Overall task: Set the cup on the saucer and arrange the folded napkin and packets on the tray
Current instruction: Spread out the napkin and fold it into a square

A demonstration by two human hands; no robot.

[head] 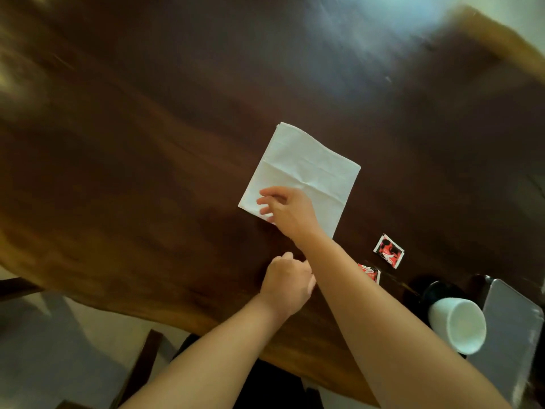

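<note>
A white folded napkin (303, 169) lies flat on the dark wooden table (147, 143). My right hand (289, 212) hovers over its near left corner with fingers spread, fingertips touching or just above the cloth. My left hand (287, 283) sits below it on the table, fingers loosely curled, holding nothing. Two red and white packets lie to the right: one (388, 251) fully visible, the other (370, 272) partly hidden by my right forearm. A white cup (458, 324) stands on a dark saucer (439, 290) at the lower right, beside a grey tray (513, 329).
The table's curved near edge (165, 314) runs across the lower left, with pale floor and a dark chair frame (141, 367) beneath. The tray reaches the frame's right edge. Glare brightens the tabletop at the far right.
</note>
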